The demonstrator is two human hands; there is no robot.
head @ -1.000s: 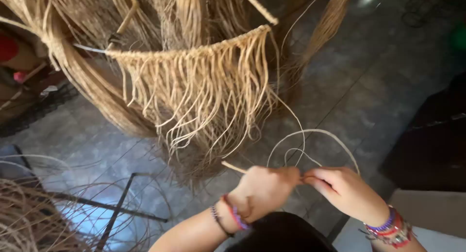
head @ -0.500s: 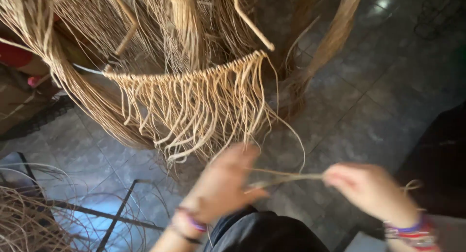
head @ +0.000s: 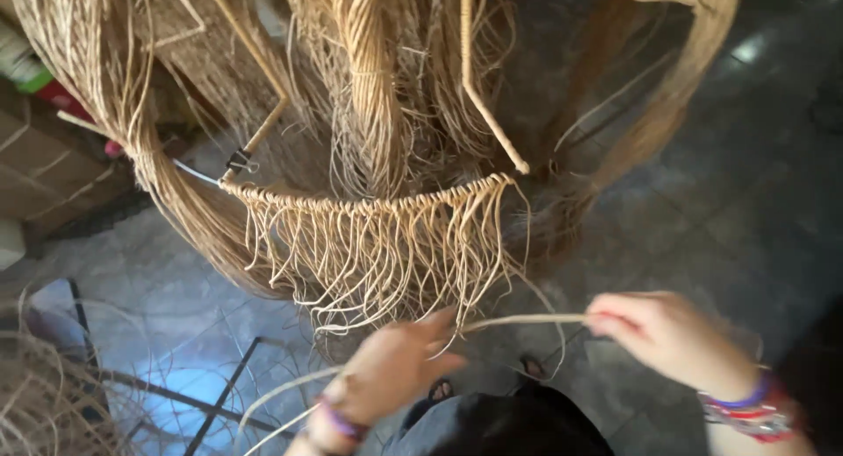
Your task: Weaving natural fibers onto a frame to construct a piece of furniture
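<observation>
A curved hoop (head: 369, 203) wrapped in tan fibre hangs ahead of me, with a fringe of knotted strands (head: 378, 258) dangling from it. My right hand (head: 672, 337) pinches one end of a pale fibre strand (head: 527, 320) stretched level below the fringe. My left hand (head: 395, 368) holds the same strand near its other end, fingers loosely curled. Both wrists wear bead bracelets. Blur hides the exact finger grip.
Thick hanks of raw fibre (head: 369, 78) hang above and behind the hoop. A long bundle (head: 132, 149) sweeps down at the left, another (head: 676, 87) at the right. A dark metal frame (head: 219, 394) and loose fibre (head: 35, 403) lie on the grey tile floor at lower left.
My hands were close together a second ago and have pulled apart, drawing the strand out straight between them. The view has tilted up, showing more of the hoop.
</observation>
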